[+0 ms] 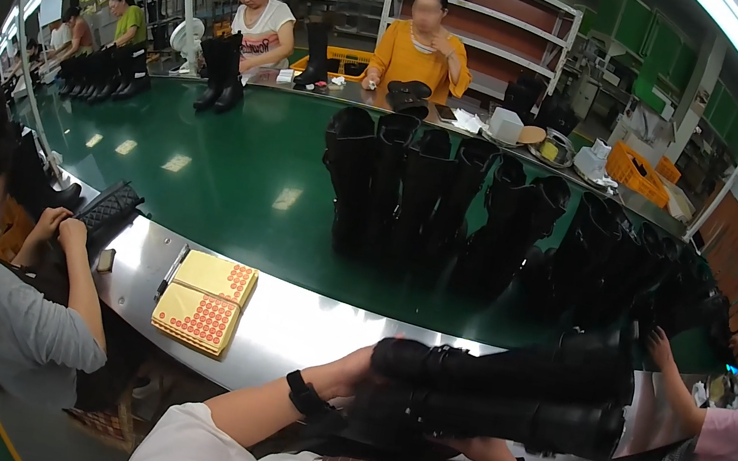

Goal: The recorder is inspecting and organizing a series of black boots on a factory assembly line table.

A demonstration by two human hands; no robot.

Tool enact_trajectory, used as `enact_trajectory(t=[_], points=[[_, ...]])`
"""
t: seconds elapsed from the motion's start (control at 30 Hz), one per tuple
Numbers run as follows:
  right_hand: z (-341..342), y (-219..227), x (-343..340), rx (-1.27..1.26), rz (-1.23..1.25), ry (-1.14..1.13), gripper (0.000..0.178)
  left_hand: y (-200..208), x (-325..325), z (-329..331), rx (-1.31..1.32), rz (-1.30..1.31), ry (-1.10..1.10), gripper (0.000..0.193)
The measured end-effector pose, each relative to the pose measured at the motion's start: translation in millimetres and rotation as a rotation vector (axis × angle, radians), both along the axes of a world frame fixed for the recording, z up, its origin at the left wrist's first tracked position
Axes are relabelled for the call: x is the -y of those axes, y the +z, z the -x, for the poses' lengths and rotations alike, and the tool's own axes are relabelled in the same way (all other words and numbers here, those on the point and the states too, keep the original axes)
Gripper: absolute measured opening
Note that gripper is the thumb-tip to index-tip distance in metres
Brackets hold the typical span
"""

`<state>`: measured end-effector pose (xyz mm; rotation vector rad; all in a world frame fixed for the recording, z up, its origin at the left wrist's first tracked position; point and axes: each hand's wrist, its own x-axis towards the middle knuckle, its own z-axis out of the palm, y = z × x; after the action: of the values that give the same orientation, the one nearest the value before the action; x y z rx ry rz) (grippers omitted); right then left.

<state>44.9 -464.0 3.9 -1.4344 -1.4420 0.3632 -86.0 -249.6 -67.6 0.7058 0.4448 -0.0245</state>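
A pair of tall black boots (503, 419) lies sideways across my front, one shaft above the other, over the metal table edge. My left hand (347, 375), with a black band at the wrist, grips the left end of the boots; its fingertips are hidden behind them. From below, my right hand (480, 450) holds the lower boot near its middle, most of its fingers covered by the boot. To the left, a stack of yellow cards (201, 300) with red round stickers rests on the metal tabletop.
A green conveyor belt (233, 162) runs behind the metal ledge (303, 323), carrying a row of upright black boots (422, 181). A co-worker at left handles a quilted black boot (108, 209). At right, another co-worker's hand (661, 351) reaches near the boots I hold.
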Motion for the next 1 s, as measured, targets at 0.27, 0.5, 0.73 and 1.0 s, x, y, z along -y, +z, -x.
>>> enact_trajectory(t=[0.27, 0.5, 0.73, 1.0], points=[[6, 0, -26, 0.323, 0.289, -0.485, 0.061, 66, 46, 33, 0.407, -1.468, 0.108, 0.034], [-3, -35, -13, 0.154, 0.226, -0.312, 0.055, 61, 54, 13, 0.188, -1.711, 0.306, 0.051], [2, -67, -10, -0.039, 0.223, -0.211, 0.062, 72, 65, 9, 0.043, -1.795, 0.291, 0.066], [41, -53, -13, 0.182, 0.201, 0.060, 0.045, 71, 48, 16, -0.203, -1.821, 0.547, 0.061]])
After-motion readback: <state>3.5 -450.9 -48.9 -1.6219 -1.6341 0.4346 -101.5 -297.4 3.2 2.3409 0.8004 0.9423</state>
